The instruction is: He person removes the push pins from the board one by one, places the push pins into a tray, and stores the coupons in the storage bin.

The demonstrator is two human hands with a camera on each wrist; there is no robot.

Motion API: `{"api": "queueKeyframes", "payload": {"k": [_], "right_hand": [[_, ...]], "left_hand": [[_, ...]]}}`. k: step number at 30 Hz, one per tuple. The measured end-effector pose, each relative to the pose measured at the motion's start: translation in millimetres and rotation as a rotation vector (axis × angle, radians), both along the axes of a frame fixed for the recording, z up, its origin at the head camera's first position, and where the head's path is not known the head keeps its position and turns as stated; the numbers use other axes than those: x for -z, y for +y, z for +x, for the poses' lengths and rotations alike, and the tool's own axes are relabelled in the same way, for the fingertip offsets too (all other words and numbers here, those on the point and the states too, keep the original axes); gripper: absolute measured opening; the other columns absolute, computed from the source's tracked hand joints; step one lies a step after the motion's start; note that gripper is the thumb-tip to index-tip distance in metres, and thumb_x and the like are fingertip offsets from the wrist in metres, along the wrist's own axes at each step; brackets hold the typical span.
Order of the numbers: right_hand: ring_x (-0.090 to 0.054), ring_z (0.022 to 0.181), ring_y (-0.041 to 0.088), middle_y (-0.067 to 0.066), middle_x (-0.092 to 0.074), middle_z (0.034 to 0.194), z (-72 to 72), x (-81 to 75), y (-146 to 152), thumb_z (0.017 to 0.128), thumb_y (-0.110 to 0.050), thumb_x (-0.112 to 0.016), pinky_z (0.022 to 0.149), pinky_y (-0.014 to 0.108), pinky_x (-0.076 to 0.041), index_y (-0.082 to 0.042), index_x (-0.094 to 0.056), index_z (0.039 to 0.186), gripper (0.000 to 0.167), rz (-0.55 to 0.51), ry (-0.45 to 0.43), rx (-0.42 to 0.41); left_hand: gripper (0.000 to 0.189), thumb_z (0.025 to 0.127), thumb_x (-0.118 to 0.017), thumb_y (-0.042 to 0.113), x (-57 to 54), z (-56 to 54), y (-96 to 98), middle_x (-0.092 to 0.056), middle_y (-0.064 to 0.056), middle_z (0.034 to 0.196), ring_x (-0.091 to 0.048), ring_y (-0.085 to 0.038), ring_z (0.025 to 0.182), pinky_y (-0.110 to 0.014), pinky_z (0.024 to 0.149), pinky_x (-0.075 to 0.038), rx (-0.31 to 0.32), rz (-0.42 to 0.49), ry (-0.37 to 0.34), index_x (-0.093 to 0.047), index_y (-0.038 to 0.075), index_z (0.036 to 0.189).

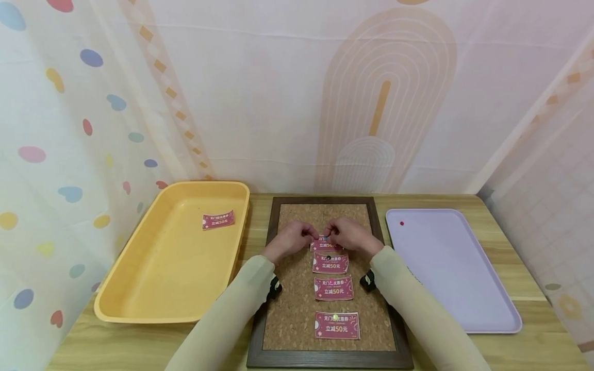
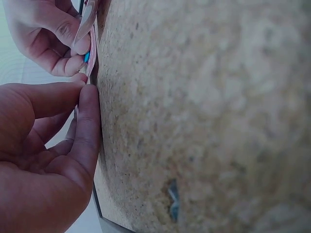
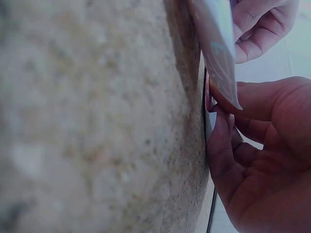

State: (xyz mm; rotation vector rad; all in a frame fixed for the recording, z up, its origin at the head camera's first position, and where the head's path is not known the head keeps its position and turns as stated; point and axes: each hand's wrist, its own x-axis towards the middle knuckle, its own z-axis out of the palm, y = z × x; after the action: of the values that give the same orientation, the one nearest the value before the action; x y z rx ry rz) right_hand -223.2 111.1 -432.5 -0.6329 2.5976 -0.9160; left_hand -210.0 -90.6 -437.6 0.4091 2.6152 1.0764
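The left hand (image 1: 293, 237) pinches the top coupon (image 1: 327, 246) by its left end, and the right hand (image 1: 350, 234) pinches a blue pin (image 2: 87, 57) by thumb and finger; the coupon lies between the hands, just nearward of the fingertips, long axis crosswise on the cork board (image 1: 285, 327), the right fingers nearer its middle. The left wrist view shows the pin between the right fingertips, only a blue speck from the head; the right wrist view alone shows a paper corner (image 3: 221, 58) clearly curled off the cork, whose coupon I cannot tell.
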Motion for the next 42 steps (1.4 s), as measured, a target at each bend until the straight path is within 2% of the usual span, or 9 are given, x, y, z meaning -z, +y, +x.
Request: {"api": "queueKeyframes", "payload": {"k": [17, 24, 42], "right_hand": [[-0.058, 0.061, 0.013, 0.003, -0.064, 0.073, 0.5, 1.6, 0.3, 0.099, -0.004, -0.066, 0.057, 0.026, -0.044, -0.005, -0.070, 0.097, 0.004, -0.020, -0.014, -0.006], [-0.056, 0.062, 0.012, 0.001, -0.062, 0.074, 0.1, 1.3, 0.4, 0.098, -0.004, -0.066, 0.058, 0.026, -0.043, -0.006, -0.070, 0.096, 0.005, -0.015, -0.005, 0.002], [-0.055, 0.062, 0.013, 0.002, -0.062, 0.074, -0.1, 1.8, 0.7, 0.099, -0.005, -0.065, 0.057, 0.026, -0.043, -0.006, -0.069, 0.094, 0.006, -0.016, -0.020, 0.011]], "left_hand": [[0.015, 0.101, -0.062, 0.004, 1.9, 0.0, -0.3, -0.072, -0.004, 0.098, -0.060, -0.015, 0.085, -0.030, 0.078, -0.050, -0.007, -0.012, -0.002, -0.076, 0.008, 0.102], [0.015, 0.101, -0.062, 0.003, 0.5, 0.6, -0.3, -0.072, -0.005, 0.098, -0.061, -0.015, 0.085, -0.032, 0.079, -0.051, 0.010, -0.002, 0.015, -0.076, 0.006, 0.102], [0.018, 0.099, -0.060, 0.001, -3.0, 1.2, 1.6, -0.071, -0.004, 0.097, -0.058, -0.014, 0.083, -0.028, 0.074, -0.047, 0.016, -0.040, 0.019, -0.076, 0.007, 0.103]]}}
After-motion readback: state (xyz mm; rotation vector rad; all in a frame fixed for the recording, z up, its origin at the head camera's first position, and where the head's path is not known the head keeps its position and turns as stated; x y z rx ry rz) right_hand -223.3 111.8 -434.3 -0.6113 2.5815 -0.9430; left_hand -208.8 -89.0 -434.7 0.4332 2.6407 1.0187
